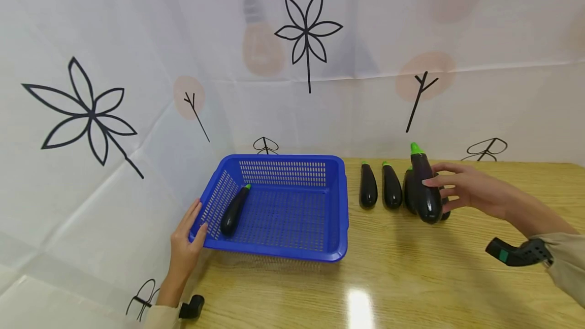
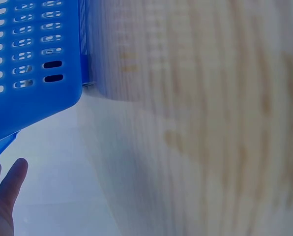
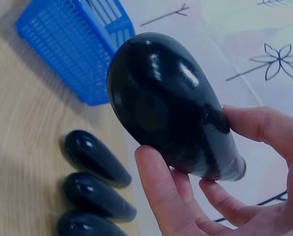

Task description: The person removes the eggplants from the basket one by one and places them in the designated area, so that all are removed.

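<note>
A dark eggplant [image 1: 425, 187] with a green cap is pinched between the thumb and fingers of my right hand [image 1: 470, 191], raised above the table. In the right wrist view the same eggplant [image 3: 171, 103] points its round end at the camera. My left hand [image 1: 186, 240] rests on the left rim of a blue plastic basket [image 1: 301, 253], its fingers fairly straight. Inside the basket, near its left side, lies one eggplant [image 1: 235, 211]. Right of the basket stand in a row an eggplant [image 1: 368, 187], another eggplant [image 1: 391, 187], and more partly hidden behind the held one.
The wooden table [image 1: 411, 278] runs under everything. A white cloth [image 1: 365, 116] printed with black leaf drawings hangs behind and to the left, close to the basket. Dark wrist devices sit on both sleeves.
</note>
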{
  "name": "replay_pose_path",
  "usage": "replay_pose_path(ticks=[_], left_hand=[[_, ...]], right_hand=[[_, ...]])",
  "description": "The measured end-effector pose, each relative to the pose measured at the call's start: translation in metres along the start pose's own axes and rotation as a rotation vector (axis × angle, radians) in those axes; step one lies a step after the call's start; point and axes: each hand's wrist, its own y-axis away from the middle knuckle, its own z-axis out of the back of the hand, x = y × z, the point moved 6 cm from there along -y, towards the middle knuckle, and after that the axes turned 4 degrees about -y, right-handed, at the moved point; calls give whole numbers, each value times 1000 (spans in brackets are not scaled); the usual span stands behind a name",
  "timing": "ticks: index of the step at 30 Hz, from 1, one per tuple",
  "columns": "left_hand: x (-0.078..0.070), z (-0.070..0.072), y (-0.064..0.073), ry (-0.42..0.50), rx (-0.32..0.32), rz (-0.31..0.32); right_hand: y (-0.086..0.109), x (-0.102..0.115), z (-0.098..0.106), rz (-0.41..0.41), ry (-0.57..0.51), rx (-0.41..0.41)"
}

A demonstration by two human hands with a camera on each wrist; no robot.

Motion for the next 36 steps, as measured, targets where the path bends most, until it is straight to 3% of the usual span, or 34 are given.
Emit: replay_pose_path(ticks=[13,36], left_hand=[[-2,1,-1,-7,9,4],[1,0,-2,3,14,12]], right_hand=[[-7,-15,29,4,75,-29],[-10,-38,62,-15,37,-62]])
